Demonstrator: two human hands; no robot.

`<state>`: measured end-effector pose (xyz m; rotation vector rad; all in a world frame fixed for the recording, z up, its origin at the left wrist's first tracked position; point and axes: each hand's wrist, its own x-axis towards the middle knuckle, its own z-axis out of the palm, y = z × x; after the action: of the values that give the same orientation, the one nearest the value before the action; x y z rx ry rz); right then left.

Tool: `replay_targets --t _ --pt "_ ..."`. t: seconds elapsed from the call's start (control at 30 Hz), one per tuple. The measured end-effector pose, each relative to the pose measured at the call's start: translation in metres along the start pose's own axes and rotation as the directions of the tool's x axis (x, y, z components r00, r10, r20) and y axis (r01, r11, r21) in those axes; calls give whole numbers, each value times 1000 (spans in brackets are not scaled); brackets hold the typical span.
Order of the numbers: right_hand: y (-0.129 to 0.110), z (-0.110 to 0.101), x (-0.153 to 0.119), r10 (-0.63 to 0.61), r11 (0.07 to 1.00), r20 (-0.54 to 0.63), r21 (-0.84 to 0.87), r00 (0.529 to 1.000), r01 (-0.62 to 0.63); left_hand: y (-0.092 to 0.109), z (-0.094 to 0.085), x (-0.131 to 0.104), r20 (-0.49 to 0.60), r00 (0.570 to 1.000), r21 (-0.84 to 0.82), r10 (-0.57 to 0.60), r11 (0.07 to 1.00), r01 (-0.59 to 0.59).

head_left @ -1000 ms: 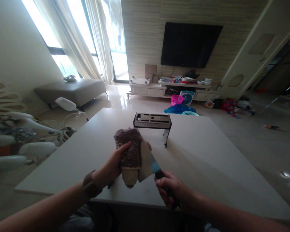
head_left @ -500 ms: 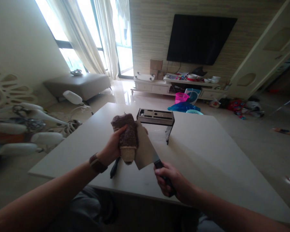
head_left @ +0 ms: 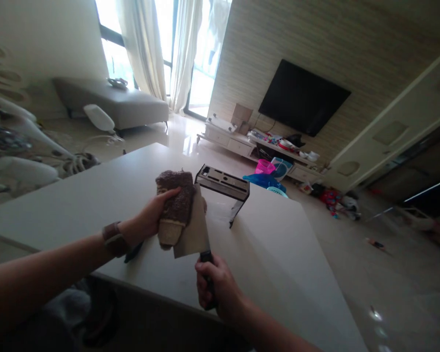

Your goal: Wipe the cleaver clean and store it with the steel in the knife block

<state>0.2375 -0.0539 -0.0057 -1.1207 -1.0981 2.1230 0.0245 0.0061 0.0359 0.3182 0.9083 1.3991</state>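
My left hand (head_left: pixel 150 215) is wrapped round a brown knitted cloth bundle (head_left: pixel 176 198), its thumb across the front. A tan end (head_left: pixel 169 231) sticks out at the bundle's bottom. My right hand (head_left: pixel 214 281) grips the black handle of a cleaver. The broad blade (head_left: pixel 192 232) stands against the bundle's right side, partly behind it. Behind the hands, a metal-and-black knife rack (head_left: pixel 223 182) with slots in its top stands on the white table (head_left: pixel 275 244). A black-handled item (head_left: pixel 132 253) lies on the table, mostly hidden by my left wrist.
Beyond the table are a pink basket (head_left: pixel 265 166), a blue bag (head_left: pixel 260 181) and a low white cabinet (head_left: pixel 223 138) with clutter. A grey bench (head_left: pixel 132 105) is at the back left, near white chair parts (head_left: pixel 99 117).
The view has tilted and swung, so the table and room appear rotated. Both hands, still holding the bundle and the cleaver, sit further left in the picture, and the blade looks more upright.
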Motion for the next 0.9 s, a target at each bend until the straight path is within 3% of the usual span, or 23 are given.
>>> replay_targets --t 0.2,0.4,0.6,0.9 --pt "-1 -4 -4 -72 997 -34 35 997 73 -18 12 -6 15 999 -16 37 999 -37" --pt "5 -11 -7 -95 992 -90 76 991 102 -39 16 -7 -29 1000 8 -11 1000 11" --pt "7 -15 -6 -65 994 -110 81 992 74 -47 15 -3 -26 994 -153 -102 983 97" --pt "6 -10 0 -58 997 -105 51 993 64 -50 9 -6 -43 999 -17 -8 1000 8"
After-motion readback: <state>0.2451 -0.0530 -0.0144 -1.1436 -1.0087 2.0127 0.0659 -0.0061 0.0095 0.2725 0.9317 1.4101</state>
